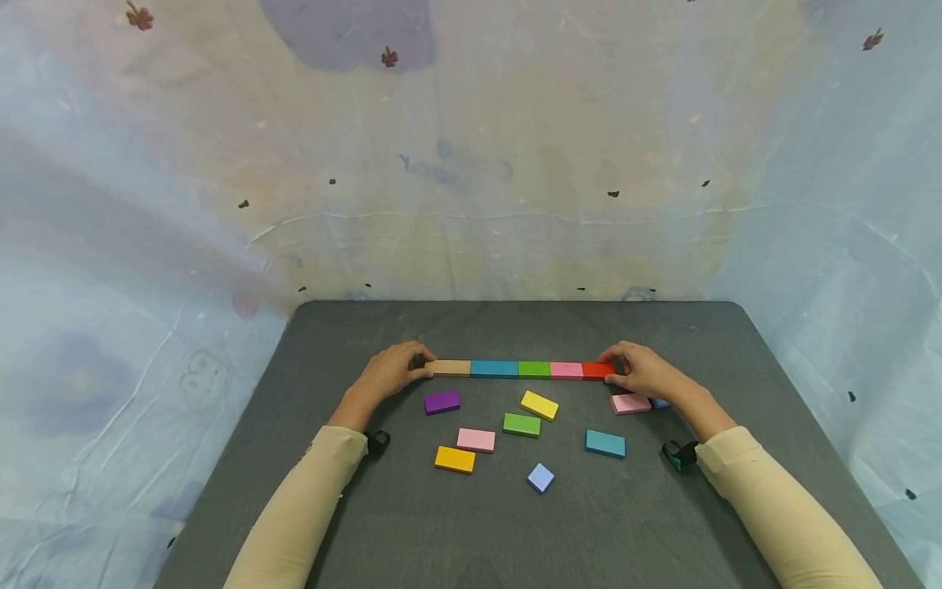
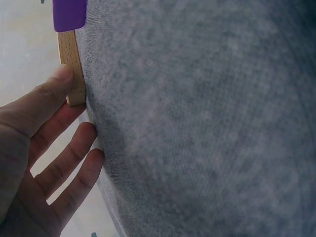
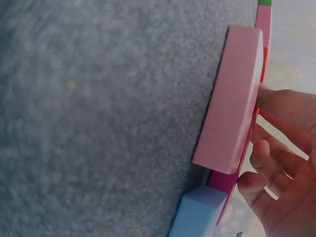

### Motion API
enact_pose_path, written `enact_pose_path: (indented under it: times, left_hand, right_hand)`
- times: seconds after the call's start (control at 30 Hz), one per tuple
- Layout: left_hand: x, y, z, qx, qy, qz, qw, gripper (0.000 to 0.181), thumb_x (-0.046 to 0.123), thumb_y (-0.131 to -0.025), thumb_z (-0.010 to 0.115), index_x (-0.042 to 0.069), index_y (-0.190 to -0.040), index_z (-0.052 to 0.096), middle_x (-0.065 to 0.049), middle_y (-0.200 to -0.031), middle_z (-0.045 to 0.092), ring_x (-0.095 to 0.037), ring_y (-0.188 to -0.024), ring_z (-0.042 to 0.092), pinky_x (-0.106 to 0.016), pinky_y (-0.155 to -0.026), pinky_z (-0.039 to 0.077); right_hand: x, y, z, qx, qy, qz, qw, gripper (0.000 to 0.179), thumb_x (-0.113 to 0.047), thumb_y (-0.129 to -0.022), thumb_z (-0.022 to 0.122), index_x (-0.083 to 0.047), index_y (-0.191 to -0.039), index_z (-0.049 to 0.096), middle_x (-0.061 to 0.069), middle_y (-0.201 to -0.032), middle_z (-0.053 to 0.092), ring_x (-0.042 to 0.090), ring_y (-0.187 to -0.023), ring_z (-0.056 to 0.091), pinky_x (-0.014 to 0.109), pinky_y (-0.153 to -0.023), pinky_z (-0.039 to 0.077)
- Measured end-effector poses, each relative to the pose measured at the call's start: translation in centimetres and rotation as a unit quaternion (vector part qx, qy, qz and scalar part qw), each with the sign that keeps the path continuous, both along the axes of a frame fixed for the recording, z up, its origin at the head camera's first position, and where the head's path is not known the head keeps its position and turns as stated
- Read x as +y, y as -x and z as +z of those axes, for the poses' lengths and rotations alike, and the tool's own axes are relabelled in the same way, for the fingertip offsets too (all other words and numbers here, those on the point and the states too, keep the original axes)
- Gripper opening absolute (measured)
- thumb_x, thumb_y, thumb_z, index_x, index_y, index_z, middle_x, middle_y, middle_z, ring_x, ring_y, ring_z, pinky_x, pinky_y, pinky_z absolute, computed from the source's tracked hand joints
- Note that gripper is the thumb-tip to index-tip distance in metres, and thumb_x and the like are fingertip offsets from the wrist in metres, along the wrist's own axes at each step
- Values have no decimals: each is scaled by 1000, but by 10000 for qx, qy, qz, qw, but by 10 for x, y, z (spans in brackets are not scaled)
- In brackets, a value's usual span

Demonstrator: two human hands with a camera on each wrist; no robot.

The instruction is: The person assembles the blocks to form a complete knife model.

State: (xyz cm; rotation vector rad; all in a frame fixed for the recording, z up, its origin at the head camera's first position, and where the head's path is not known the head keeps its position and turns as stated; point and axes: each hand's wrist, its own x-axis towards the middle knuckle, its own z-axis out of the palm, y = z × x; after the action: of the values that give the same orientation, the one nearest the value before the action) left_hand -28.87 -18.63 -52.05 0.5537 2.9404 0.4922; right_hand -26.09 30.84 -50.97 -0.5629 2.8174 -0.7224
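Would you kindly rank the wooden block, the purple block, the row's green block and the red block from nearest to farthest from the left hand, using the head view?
1. Wooden block: left end of the row, pinched by the left hand.
2. Purple block: loose, on the person's side.
3. Green block: middle of the row.
4. Red block: right end.

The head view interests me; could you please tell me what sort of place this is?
Probably a makeshift tabletop recording booth, though the wider room is hidden: patterned sheeting rises behind a grey table that bears a row of coloured blocks.
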Motion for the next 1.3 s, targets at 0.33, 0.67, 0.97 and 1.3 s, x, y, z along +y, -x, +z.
enact_pose_path:
  times: [0.33,0.67,0.97,1.3]
  left_hand:
    - [0,0,-2,5,-46,23,10000,31,36,-101,78,22,-129,77,-3,-129,73,-23,-106,67,-52,-96,56]
    - [-1,2,-3,4,-22,2,10000,32,36,-100,78,21,-129,77,-3,-130,73,-23,-107,68,-52,-97,56]
    - [-1,3,-3,29,-37,-26,10000,32,36,-100,78,21,-129,77,-3,-129,73,-22,-104,67,-52,-95,56]
    - [-3,2,-3,45,-85,-82,9999,31,36,-100,78,21,-128,77,-3,-128,73,-22,-103,68,-51,-93,57]
  right_hand:
    - [-1,-1,-1,86,-40,22,10000,33,-15,-100,78,-2,-130,71,10,-106,64,19,-82,52,34,-69,44]
    - [-15,-13,6,594,282,14,9978,33,-14,-100,79,0,-129,71,13,-112,65,17,-80,50,33,-68,44]
    - [-42,-31,9,689,298,239,9969,32,-17,-100,79,-6,-129,72,9,-122,69,23,-97,60,43,-82,52]
    - [-69,-49,2,534,527,556,9956,32,-18,-97,83,-8,-126,73,5,-116,70,18,-91,56,30,-76,49]
